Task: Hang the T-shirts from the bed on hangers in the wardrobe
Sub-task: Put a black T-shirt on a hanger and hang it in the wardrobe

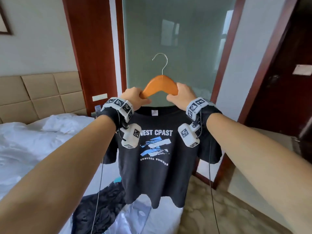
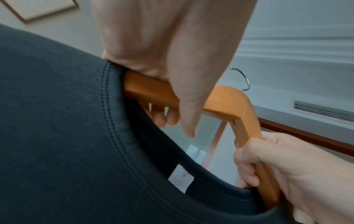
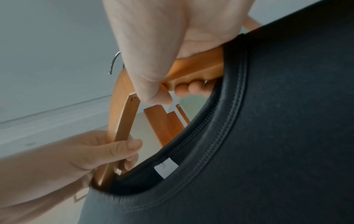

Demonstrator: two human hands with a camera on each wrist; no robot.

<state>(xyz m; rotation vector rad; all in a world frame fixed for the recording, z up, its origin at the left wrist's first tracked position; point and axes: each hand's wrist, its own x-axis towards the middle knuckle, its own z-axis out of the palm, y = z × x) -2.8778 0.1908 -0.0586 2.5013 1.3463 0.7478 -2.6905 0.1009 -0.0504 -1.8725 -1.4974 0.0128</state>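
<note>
Now I have both hands wrapped round the wooden hanger: my left hand grips its left arm, my right hand its right arm, fingers curled under. Its ends sit inside the collar of the black T-shirt, which hangs in mid-air above the bed.

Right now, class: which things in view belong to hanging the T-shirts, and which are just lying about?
Part of the job:
black T-shirt
wooden hanger
left hand
right hand
dark garment on the bed

Just about:
headboard
glass door
wall switch
picture frame
</note>
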